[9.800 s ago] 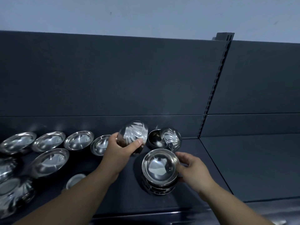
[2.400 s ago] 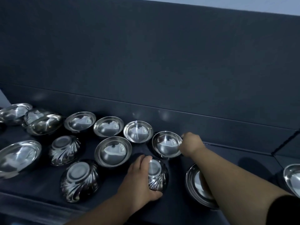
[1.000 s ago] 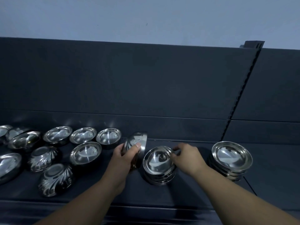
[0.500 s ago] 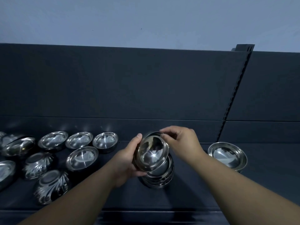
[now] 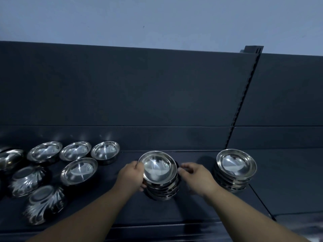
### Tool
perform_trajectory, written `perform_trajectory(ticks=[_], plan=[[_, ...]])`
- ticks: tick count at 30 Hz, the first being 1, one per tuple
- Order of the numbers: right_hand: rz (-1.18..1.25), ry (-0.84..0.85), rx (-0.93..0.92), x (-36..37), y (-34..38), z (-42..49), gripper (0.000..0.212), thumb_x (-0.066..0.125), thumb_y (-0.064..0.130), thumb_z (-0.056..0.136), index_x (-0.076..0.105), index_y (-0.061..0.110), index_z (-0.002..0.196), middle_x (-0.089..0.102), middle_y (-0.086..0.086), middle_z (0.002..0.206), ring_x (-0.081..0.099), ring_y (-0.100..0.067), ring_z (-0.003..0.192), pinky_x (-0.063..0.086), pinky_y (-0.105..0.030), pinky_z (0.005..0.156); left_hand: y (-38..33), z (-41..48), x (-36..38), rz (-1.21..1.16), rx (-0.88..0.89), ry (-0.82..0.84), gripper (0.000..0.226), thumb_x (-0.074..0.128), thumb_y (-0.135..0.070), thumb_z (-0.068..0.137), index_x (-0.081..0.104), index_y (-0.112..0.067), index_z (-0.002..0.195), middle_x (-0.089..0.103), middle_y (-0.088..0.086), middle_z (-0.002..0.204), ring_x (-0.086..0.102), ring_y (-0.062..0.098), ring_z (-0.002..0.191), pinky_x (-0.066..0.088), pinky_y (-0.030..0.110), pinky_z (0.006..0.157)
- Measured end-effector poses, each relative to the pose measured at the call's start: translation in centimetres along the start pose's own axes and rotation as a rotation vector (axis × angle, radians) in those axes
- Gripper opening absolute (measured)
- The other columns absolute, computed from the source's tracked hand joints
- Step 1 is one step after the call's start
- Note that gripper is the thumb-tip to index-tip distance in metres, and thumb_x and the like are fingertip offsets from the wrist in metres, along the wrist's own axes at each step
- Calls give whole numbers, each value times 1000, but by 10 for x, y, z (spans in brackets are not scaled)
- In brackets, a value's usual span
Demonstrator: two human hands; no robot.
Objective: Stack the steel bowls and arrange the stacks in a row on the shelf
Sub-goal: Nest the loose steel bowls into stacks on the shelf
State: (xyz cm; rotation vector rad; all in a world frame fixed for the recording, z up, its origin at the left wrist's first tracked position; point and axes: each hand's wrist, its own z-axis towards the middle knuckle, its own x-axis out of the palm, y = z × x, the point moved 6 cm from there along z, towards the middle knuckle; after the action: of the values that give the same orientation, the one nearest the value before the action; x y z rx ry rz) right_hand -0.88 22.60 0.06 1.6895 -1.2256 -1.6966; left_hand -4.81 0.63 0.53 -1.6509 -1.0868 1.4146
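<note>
On the shelf (image 5: 192, 208): two stacks (image 5: 158, 167) (image 5: 236, 165), two upturned bowls (image 5: 28, 180) (image 5: 45, 203), two hands (image 5: 132, 175) (image 5: 197, 179).

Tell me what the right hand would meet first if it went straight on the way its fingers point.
The right hand points left at the stack; it would likely meet the top bowl at its rim first. Whether the fingertips touch it now is unclear.

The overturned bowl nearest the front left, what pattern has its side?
Curved petal-like flutes on the overturned bowl; head view.
</note>
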Motion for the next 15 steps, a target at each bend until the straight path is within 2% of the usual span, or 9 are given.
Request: perform_trajectory(ticks=[3, 5, 6, 8, 9, 11, 13, 15], plan=[[38, 20, 36, 7, -15, -1, 29, 62, 39, 89, 69, 29, 115, 71, 6, 107, 68, -13, 90, 54, -32, 79, 3, 4, 0, 69, 11, -5, 32, 37, -21, 96, 60, -4, 80, 69, 19, 70, 66, 24, 54, 50, 28, 46], [85, 23, 57, 10, -19, -1, 25, 61, 38, 90, 69, 30, 112, 72, 7, 102, 71, -14, 86, 56, -33, 79, 3, 9, 1, 170, 37, -23, 34, 37, -21, 96, 61, -2, 80, 70, 20, 86, 67, 33, 80, 54, 36, 70], [106, 20, 63, 11, -19, -1, 23, 61, 37, 90, 70, 30, 110, 72, 7, 100, 72, -14, 84, 57, -34, 79, 2, 10, 2, 236, 54, -33, 34, 38, -20, 97, 63, 0, 87, 69, 20, 96, 63, 35, 94, 50, 37, 82], [135, 13, 65, 12, -19, 0, 20, 60, 35, 91, 71, 29, 107, 73, 7, 96, 72, -15, 83, 59, -35, 77, 0, 12, 6, 326, 78, -32, 34, 38, -17, 100, 65, 4, 102, 65, 20, 112, 56, 34, 110, 41, 33, 90], [156, 17, 69, 12, -19, 0, 19, 60, 34, 92, 71, 29, 106, 74, 6, 95, 73, -17, 82, 60, -36, 72, 0, 11, 8, 327, 71, -17, 35, 37, -16, 100, 65, 5, 102, 63, 20, 115, 53, 32, 113, 38, 31, 91], [211, 33, 88, 14, -19, -2, 17, 57, 31, 93, 71, 30, 104, 74, 3, 92, 74, -21, 82, 59, -34, 60, 4, 10, 12, 298, 36, 24, 36, 35, -16, 101, 63, 0, 86, 62, 20, 115, 51, 31, 112, 36, 29, 91], [239, 38, 91, 16, -22, -2, 19, 56, 29, 94, 70, 30, 106, 75, 3, 93, 74, -21, 82, 58, -34, 57, 14, 15, 16, 220, -11, 44, 34, 37, -20, 100, 60, -5, 81, 62, 20, 111, 55, 31, 103, 47, 34, 90], [271, 47, 85, 18, -24, -3, 20, 55, 28, 95, 69, 33, 108, 74, 4, 98, 74, -20, 84, 59, -35, 57, 23, 17, 20, 85, -94, 77, 28, 38, -21, 99, 60, -8, 87, 58, 15, 110, 58, 28, 95, 59, 44, 74]])
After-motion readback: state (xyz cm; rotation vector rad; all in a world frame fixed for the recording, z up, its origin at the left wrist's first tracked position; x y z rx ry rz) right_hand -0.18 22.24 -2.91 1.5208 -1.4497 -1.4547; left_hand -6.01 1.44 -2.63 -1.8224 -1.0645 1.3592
